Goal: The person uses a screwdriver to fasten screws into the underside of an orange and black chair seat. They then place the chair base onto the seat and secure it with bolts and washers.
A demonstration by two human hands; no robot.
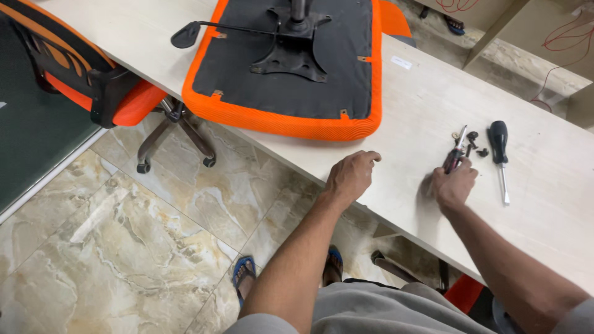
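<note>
Right hand (453, 184) clamps a red-handled tool (456, 154) on the pale table (408, 111), its tip among small dark screws (475, 143) beside a black screwdriver (499, 154), while left hand (351, 176) rests loosely curled, gripping nothing, near the upturned orange seat (247, 111).

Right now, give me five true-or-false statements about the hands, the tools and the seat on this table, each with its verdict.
1. The right hand grips a small tool next to the loose screws. True.
2. The left hand holds the black-handled screwdriver. False: that screwdriver lies free on the table; the left hand rests there holding nothing.
3. The orange-edged seat lies underside up, metal mounting plate showing. True.
4. The seat lies on the floor. False: it rests on the table.
5. A second orange and black chair stands on the tiled floor. True.
</note>
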